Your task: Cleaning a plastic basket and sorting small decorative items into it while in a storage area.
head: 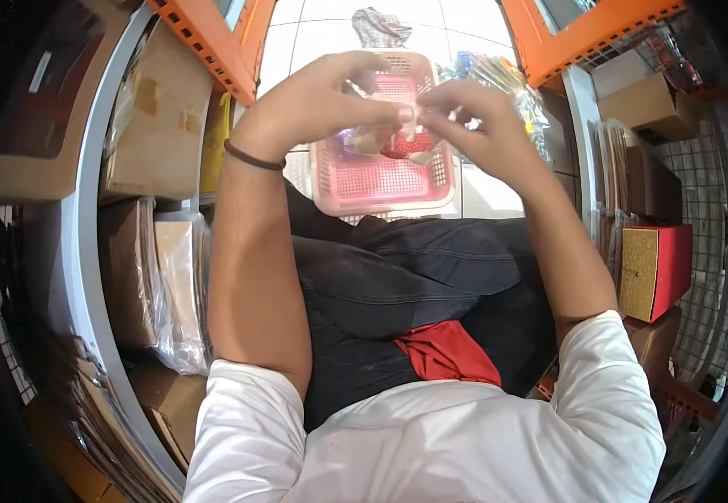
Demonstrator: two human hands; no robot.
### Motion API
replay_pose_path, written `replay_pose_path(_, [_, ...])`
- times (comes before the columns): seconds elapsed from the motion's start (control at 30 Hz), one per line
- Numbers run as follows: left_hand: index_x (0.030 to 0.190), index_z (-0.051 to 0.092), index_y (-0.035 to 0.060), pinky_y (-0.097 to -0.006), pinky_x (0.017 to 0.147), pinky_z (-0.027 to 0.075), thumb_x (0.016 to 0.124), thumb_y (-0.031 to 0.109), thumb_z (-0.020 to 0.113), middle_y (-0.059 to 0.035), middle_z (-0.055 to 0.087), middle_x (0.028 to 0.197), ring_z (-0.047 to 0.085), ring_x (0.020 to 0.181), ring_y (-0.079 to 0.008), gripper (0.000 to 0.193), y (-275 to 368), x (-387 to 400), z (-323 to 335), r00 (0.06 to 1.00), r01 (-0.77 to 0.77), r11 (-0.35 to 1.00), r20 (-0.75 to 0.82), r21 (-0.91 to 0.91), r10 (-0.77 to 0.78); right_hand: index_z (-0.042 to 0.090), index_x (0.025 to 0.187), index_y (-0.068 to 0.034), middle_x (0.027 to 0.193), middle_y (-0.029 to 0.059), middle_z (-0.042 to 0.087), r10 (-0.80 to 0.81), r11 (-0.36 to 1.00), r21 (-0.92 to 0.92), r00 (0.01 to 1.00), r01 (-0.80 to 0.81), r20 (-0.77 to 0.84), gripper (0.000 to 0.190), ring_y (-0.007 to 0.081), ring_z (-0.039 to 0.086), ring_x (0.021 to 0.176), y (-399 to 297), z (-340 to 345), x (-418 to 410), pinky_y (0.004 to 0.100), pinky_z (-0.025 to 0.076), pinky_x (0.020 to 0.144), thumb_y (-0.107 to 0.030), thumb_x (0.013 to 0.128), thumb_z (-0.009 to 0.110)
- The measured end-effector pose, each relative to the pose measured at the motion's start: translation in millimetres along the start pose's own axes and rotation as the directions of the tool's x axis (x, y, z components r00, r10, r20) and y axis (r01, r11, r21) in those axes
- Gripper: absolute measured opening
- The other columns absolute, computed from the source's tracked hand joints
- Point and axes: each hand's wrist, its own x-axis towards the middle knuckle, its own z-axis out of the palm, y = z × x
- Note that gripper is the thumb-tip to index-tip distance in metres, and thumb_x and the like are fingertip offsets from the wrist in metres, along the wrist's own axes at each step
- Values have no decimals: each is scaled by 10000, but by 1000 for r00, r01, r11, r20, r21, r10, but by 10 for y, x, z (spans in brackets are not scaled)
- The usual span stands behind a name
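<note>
Over a pink plastic basket (376, 204), my left hand (320, 104) and my right hand (483, 122) meet at a small clear plastic packet (409, 146). Red dotted material and pale pieces show in the packet, but glare and blur hide its exact contents. The left thumb presses at its upper edge. Thumb and fingertips of my right hand pinch the same edge from the other side. The basket has grid-patterned walls and stands on white floor tiles before my crossed legs. A dark band circles my left wrist.
Clear-wrapped colourful packets (496, 72) lie right of the basket. Crumpled patterned cloth or plastic (379, 28) sits beyond it. Orange metal uprights (213, 44) and shelves with cardboard boxes (156, 113) flank me. A red cloth (448, 352) rests on my lap.
</note>
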Motion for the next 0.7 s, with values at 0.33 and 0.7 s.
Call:
replay_pose_path(0.33, [1380, 718, -41, -264, 829, 566, 1031, 429, 817, -101, 750, 1106, 674, 991, -141, 593, -173, 37, -91, 916, 80, 920, -392, 384, 84, 788, 1090, -10, 990, 129, 792, 243, 951, -270, 900, -148, 363, 169, 296, 721, 814, 915, 1116, 164, 416, 581, 780, -110, 976, 712])
replay_pose_path(0.7, [1371, 726, -33, -256, 867, 568, 1047, 383, 810, -108, 750, 1155, 683, 1022, -149, 534, -185, 89, -52, 941, 0, 946, -319, 324, 109, 778, 1146, -14, 1108, 156, 793, 227, 950, -268, 942, -159, 246, 212, 323, 747, 938, 871, 1133, 113, 419, 601, 853, -158, 1001, 722])
